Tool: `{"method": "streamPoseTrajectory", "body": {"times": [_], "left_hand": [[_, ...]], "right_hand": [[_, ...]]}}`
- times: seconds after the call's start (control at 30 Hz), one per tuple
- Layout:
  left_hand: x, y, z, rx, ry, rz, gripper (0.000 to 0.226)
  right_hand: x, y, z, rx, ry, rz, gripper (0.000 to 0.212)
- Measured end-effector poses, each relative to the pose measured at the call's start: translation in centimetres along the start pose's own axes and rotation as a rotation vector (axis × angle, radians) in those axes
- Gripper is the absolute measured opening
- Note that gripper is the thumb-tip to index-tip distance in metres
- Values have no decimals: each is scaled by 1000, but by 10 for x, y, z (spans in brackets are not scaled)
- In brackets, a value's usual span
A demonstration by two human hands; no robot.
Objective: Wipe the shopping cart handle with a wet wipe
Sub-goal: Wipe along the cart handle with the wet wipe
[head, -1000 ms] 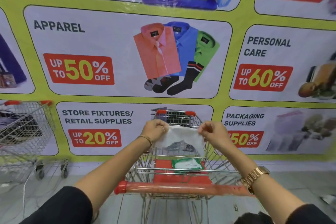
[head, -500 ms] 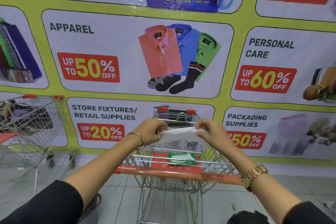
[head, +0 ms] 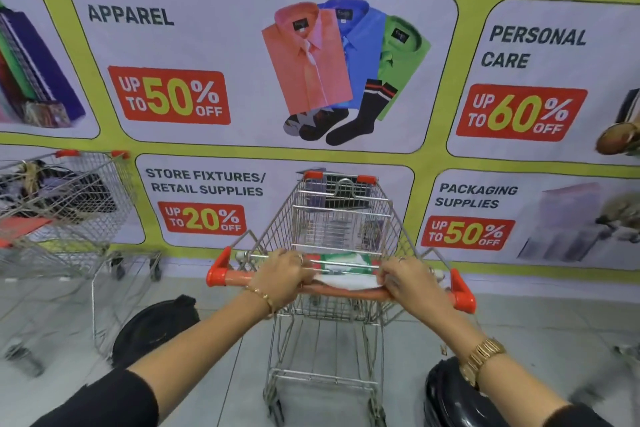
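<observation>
Both hands close over the cart handle (head: 346,289) with a white wet wipe (head: 346,281) stretched between them. The left hand (head: 282,276) curls its grip round the bar and pinches the wipe's left end against it; the right hand (head: 410,279) does the same at the wipe's right end, fingers (head: 398,265) folded over the top. The wipe lies draped along the top of the bar, slightly rumpled; its far edge is hard to separate from what sits behind it.

The handle is an orange-red bar with brighter red caps at either end, at about 9 and 3 o'clock from the hands. A thin bracelet (head: 261,296) circles the left wrist and a gold watch (head: 479,362) the right; dark sleeves are cut off by the bottom edge.

At 12 o'clock from the grip, the shopping cart (head: 343,215) opens out as a wire basket. Just past the handle, in the near compartment, lies a green and white pack (head: 344,262) on a red flap, partly hidden by the hands and wires. Deeper in, dark and purplish items show through the mesh, too blurred to name.

At 9 o'clock, well apart, a second cart (head: 69,204) holds a jumble of dark and striped things, unclear. Behind everything at 12 o'clock hangs a banner (head: 242,55) of discount panels. Two glossy black shapes on the tiled floor (head: 221,360) at 7 and 5 o'clock are indistinct.
</observation>
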State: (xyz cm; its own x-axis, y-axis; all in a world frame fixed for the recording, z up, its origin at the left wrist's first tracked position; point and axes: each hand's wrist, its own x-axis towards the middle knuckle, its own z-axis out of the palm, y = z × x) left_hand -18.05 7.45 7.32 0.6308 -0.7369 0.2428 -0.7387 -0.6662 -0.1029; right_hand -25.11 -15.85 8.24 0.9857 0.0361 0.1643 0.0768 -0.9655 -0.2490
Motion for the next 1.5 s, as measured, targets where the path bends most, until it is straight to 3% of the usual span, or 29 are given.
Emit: {"method": "streamPoseTrajectory", "body": {"times": [0.07, 0.13, 0.33, 0.47, 0.57, 0.67, 0.83, 0.93, 1.03, 1.13, 1.3, 1.4, 1.5], "left_hand": [[-12, 10, 6, 54, -49, 62, 27], [-15, 14, 7, 85, 3, 62, 34], [-20, 8, 8, 78, 13, 46, 14], [-23, 5, 5, -33, 79, -45, 37], [-19, -2, -4, -172, 161, -250, 50], [-16, -28, -2, -138, 125, -487, 38], [-14, -73, 7, -88, 28, -834, 47], [-14, -92, 19, -236, -95, -1022, 64], [-15, -96, 39, -394, -211, -1083, 72], [-14, -93, 42, -385, -221, -1122, 71], [-16, -94, 39, -322, -234, -1115, 71], [-16, -92, 40, -323, -237, -1092, 71], [-14, -89, 41, -320, -227, -1070, 70]], "right_hand": [[-11, 2, 6, -71, -44, -33, 17], [-17, 3, 6, -98, -19, -47, 20], [-34, 2, 1, -107, -57, -84, 35], [-43, -2, 4, 113, 144, -4, 55], [-34, -12, 9, 251, 285, 115, 49], [-22, -29, 26, 183, 190, 128, 41], [-3, -64, 59, 112, 107, 222, 67], [7, -88, 74, 45, 64, 370, 92], [21, -115, 78, 21, -30, 488, 81], [40, -143, 90, 31, -60, 465, 67], [35, -129, 97, 22, 122, 263, 71], [21, -94, 91, -19, 231, 316, 64], [25, -104, 100, -6, 227, 335, 52]]}}
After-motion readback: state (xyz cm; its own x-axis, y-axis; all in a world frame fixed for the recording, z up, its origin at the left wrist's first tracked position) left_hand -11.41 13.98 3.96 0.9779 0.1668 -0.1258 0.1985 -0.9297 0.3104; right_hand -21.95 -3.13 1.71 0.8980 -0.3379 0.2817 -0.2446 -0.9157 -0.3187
